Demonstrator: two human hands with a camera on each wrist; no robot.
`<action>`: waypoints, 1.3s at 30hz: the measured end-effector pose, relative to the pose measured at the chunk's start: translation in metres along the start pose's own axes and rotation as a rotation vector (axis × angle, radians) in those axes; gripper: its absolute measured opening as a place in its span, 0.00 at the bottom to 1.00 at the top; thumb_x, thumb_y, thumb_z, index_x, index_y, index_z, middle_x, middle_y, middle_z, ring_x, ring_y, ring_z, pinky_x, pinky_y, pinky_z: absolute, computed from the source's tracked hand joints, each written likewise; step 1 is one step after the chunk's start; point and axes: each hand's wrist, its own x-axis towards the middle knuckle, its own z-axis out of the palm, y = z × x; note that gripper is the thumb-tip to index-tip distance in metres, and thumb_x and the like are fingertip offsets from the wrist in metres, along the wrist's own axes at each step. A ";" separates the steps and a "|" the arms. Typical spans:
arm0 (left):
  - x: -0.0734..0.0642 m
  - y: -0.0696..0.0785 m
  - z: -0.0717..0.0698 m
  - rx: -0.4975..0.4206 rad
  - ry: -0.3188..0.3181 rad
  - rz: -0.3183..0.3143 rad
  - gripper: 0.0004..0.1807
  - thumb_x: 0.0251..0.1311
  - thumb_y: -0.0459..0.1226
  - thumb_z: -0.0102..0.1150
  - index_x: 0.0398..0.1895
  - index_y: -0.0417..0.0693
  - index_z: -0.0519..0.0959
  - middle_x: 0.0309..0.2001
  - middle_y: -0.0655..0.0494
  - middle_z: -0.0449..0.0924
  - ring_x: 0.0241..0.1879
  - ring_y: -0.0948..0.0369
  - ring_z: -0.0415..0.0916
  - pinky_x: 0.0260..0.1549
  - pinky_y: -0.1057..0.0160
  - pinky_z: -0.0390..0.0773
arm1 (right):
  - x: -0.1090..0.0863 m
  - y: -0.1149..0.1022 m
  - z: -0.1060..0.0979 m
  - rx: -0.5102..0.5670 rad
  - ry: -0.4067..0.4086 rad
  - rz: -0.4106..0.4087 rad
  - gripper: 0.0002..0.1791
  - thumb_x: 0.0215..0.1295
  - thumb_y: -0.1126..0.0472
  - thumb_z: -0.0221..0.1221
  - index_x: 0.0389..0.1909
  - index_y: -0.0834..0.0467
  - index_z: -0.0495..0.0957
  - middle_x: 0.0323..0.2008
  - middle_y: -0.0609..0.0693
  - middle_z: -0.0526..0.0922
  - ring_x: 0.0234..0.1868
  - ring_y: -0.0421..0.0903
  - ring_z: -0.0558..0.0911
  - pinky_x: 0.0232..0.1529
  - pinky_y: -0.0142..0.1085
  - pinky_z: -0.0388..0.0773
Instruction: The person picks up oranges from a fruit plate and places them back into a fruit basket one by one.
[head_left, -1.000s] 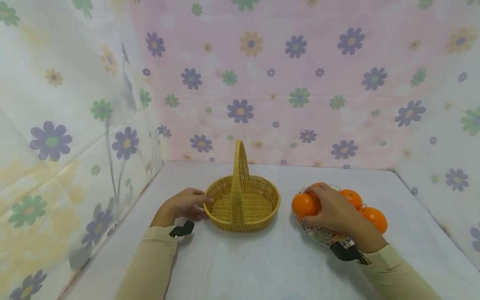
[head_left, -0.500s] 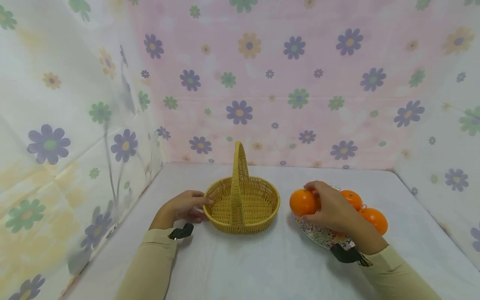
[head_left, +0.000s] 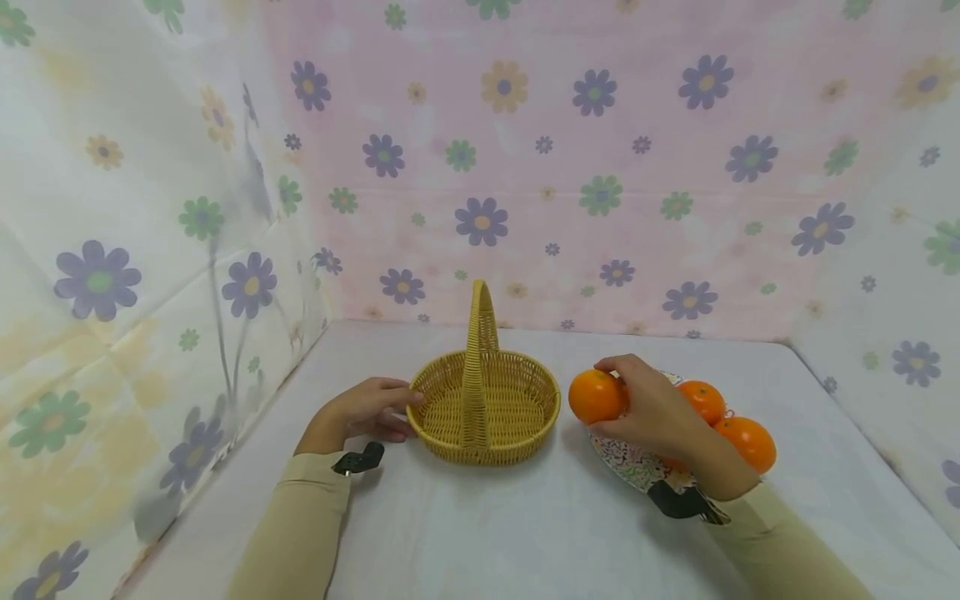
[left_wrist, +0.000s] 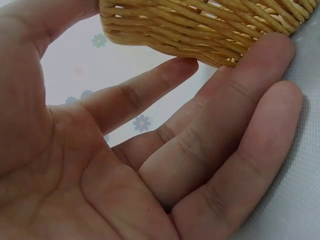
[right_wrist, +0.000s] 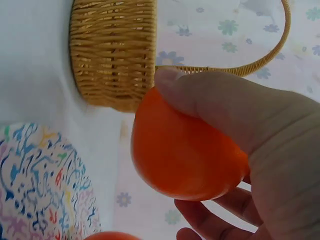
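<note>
A yellow wicker basket (head_left: 517,408) with a tall arched handle stands on the white-covered table. At its left side, my left hand (head_left: 358,414) holds the rim, thumb over the edge and fingers against the outer wall (left_wrist: 165,30). My right hand (head_left: 656,412) grips a smooth, round orange fruit (head_left: 596,397), thumb on one side and fingers on the other. This fruit (right_wrist: 182,150) hangs raised beside the left rim of a patterned plate (head_left: 626,458). Several like fruits (head_left: 746,443) lie on the plate, partly hidden by the right hand.
A flowered cloth wall (head_left: 555,167) rises behind the table, with another on the left (head_left: 150,275) and one on the right. Bare tabletop (head_left: 480,533) lies in front of the basket. A narrow gap separates basket and plate.
My right hand has lifted the fruit and moved it slightly left and up, away from the other fruits. My left hand and the basket have stayed in place.
</note>
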 end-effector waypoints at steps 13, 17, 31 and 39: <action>-0.002 0.000 -0.001 -0.038 0.001 -0.025 0.37 0.66 0.51 0.66 0.72 0.41 0.69 0.52 0.45 0.87 0.46 0.50 0.89 0.45 0.50 0.89 | 0.026 -0.026 0.015 0.007 0.009 -0.041 0.47 0.49 0.41 0.79 0.69 0.50 0.70 0.59 0.46 0.80 0.53 0.48 0.77 0.54 0.49 0.82; -0.002 -0.001 0.000 -0.049 0.002 -0.023 0.37 0.66 0.51 0.67 0.72 0.41 0.70 0.52 0.45 0.86 0.47 0.49 0.88 0.45 0.49 0.88 | 0.033 -0.031 0.017 -0.016 0.001 -0.070 0.47 0.51 0.44 0.79 0.70 0.52 0.69 0.64 0.48 0.79 0.57 0.51 0.77 0.58 0.51 0.80; -0.001 -0.003 -0.003 -0.048 -0.015 -0.005 0.42 0.65 0.52 0.68 0.75 0.41 0.65 0.54 0.43 0.86 0.47 0.49 0.89 0.46 0.50 0.88 | 0.064 -0.056 0.037 0.037 -0.096 -0.116 0.42 0.51 0.50 0.80 0.66 0.51 0.71 0.56 0.45 0.81 0.53 0.44 0.80 0.58 0.45 0.83; 0.000 -0.004 -0.004 -0.061 -0.018 -0.003 0.40 0.66 0.52 0.68 0.74 0.43 0.67 0.54 0.45 0.86 0.48 0.49 0.88 0.46 0.50 0.88 | 0.075 -0.068 0.051 0.043 -0.163 -0.093 0.43 0.51 0.50 0.80 0.66 0.49 0.71 0.57 0.42 0.81 0.54 0.43 0.80 0.60 0.45 0.82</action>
